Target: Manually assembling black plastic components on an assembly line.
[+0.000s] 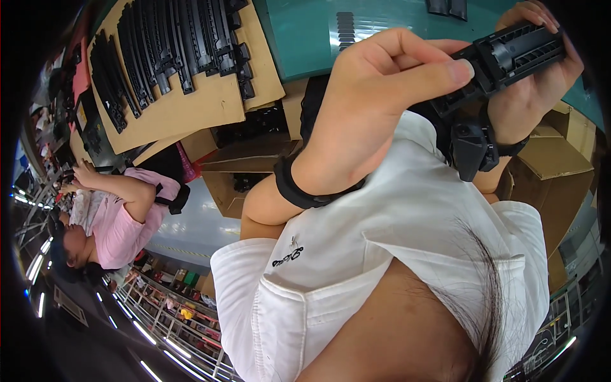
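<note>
A long black plastic part with ribbed, slotted walls and a smooth rounded piece inside is held up at the upper right, over the table's edge. My left hand pinches its left end, thumb on top and fingers curled behind it. Around its right end my right hand is wrapped, with fingertips over the far edge and the palm beneath. Its lower left portion is partly hidden by my left thumb and the wrist gear. Black straps circle both wrists, and a black device sits by the right one.
Several long black plastic strips lie on cardboard sheets at the upper left. Small black pieces rest on the green tabletop. Open cardboard boxes stand below the table. A co-worker in pink is at the left.
</note>
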The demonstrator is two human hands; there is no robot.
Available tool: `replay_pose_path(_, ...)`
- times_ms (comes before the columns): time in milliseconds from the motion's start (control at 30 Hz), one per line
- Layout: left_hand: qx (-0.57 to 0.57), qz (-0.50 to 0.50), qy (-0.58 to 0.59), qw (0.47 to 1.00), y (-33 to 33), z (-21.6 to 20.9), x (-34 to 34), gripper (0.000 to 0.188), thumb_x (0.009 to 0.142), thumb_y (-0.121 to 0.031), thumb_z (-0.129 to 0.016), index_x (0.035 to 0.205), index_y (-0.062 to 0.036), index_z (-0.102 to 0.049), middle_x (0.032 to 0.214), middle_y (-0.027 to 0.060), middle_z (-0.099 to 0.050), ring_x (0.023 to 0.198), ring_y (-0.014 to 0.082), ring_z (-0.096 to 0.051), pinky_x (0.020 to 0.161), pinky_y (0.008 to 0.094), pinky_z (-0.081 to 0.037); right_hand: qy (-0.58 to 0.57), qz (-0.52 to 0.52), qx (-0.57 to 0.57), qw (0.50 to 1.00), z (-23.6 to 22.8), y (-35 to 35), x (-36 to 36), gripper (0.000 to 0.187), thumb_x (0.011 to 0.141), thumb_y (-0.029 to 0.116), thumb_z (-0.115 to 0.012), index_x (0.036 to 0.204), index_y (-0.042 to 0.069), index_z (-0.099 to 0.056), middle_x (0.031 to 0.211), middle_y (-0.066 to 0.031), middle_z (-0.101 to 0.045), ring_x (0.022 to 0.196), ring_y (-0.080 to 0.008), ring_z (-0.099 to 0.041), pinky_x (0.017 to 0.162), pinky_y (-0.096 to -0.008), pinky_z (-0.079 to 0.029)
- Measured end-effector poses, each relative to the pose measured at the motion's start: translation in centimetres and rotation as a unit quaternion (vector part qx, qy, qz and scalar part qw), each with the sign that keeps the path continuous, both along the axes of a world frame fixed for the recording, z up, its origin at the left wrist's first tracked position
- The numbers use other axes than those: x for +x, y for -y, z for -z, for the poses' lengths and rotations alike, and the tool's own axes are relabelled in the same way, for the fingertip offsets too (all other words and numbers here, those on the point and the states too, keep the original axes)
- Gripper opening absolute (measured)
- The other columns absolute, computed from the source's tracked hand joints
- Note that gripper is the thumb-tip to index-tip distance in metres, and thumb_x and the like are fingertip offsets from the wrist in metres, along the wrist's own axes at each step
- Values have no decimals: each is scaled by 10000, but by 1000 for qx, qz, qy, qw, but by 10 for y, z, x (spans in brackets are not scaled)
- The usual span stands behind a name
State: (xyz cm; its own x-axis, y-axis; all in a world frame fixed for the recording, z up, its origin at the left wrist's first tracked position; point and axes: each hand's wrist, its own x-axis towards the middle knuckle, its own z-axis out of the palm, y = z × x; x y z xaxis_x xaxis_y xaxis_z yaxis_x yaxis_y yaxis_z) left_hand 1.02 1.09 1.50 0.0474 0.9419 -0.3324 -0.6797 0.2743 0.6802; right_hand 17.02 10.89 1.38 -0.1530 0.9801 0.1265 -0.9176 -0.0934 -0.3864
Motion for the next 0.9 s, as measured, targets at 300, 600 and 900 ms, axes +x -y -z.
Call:
replay_pose_path(300, 20, -46, 49, 998, 5, 4, 16, 114, 895, -33, -771, 958, -8, -679, 1165, 188, -730, 1008, 147, -673, 959, 295, -490, 73, -23, 17, 997, 6, 0, 17, 196, 1022, 115, -595, 1131, 7, -474, 973, -59, -554, 935, -144, -615, 935, -250, -559)
replay_pose_path(600, 55, -62, 97, 992, 9, 6, 28, 113, 886, -22, -776, 945, -3, -682, 1167, 198, -727, 998, 148, -674, 945, 300, -500, 84, 9, 18, 996, 2, 8, 15, 215, 1026, 128, -591, 1153, 6, -469, 985, -68, -554, 950, -149, -609, 947, -252, -552)
replay_pose_path(900, 37, -51, 39, 997, 5, 5, 23, 114, 875, -12, -782, 926, 2, -682, 1162, 214, -723, 989, 156, -687, 927, 289, -519, 58, -40, 4, 997, 13, -13, 35, 211, 1004, 118, -628, 1118, 7, -488, 943, -74, -587, 896, -150, -629, 909, -250, -575)
